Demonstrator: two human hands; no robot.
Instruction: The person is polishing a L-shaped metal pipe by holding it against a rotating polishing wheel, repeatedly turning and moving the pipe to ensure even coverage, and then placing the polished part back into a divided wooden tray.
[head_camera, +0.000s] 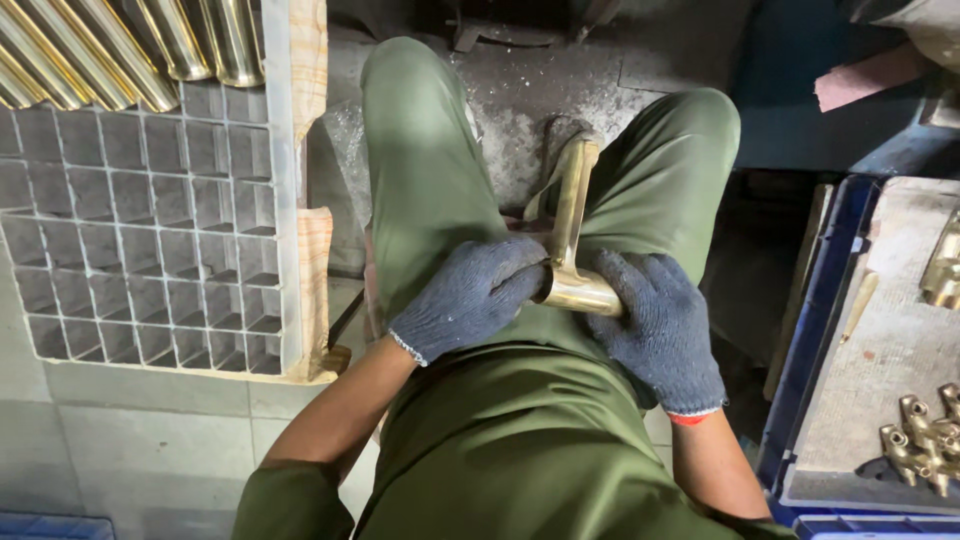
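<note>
Both hands gloved, over lap. Left hand (470, 295) and right hand (655, 325) — fingers clamped on brass fitting (572, 240), T-shaped, stem pointing away between knees. Gridded tray (150, 210) left with brass tubes (120, 45); brass parts (925, 440) right.

metal workshop: brass tubes (120, 45) in gridded crate (150, 230), brass fittings (925, 440) in blue tray (800, 400), gritty floor (520, 110).

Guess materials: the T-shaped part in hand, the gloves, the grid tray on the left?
T-shaped part: likely brass, polished; yellow-gold colour with bright reflections. Gloves on left hand and right hand: knitted fabric, probably cotton blend; visible weave, ribbed cuffs. Grid tray: looks like moulded plastic; thin pale matte cell walls.
</note>
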